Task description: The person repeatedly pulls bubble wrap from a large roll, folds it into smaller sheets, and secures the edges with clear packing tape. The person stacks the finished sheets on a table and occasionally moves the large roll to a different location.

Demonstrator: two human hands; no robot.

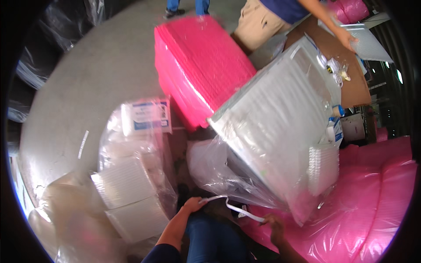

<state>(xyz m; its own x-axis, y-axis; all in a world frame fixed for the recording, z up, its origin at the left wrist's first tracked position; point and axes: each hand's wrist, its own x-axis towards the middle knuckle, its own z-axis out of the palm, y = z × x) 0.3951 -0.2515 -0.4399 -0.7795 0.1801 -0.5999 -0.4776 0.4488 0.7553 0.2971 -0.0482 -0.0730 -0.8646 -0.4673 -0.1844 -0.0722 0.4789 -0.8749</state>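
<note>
A narrow white strip (242, 211) runs between my two hands, low in front of my body. Its middle bends and sags rather than lying taut. My left hand (193, 204) is closed around one end, just above my jeans. At the other end my right hand (275, 227) pinches the strip, its fingers slightly blurred. Beyond the strip stands a large clear plastic bag (210, 168), under the edge of a worktable covered with translucent bubble material (272, 114). Both ends of the strip are partly hidden by my fingers.
Clear bags of bubble pouches (131, 193) fill the left side. A big pink wrapped bundle (197, 65) stands beyond the table, and pink bubble wrap (359, 206) lies at right. Across the table, another person's hand (346, 38) holds a pale pouch (368, 41). Tape rolls (333, 65) sit on cardboard.
</note>
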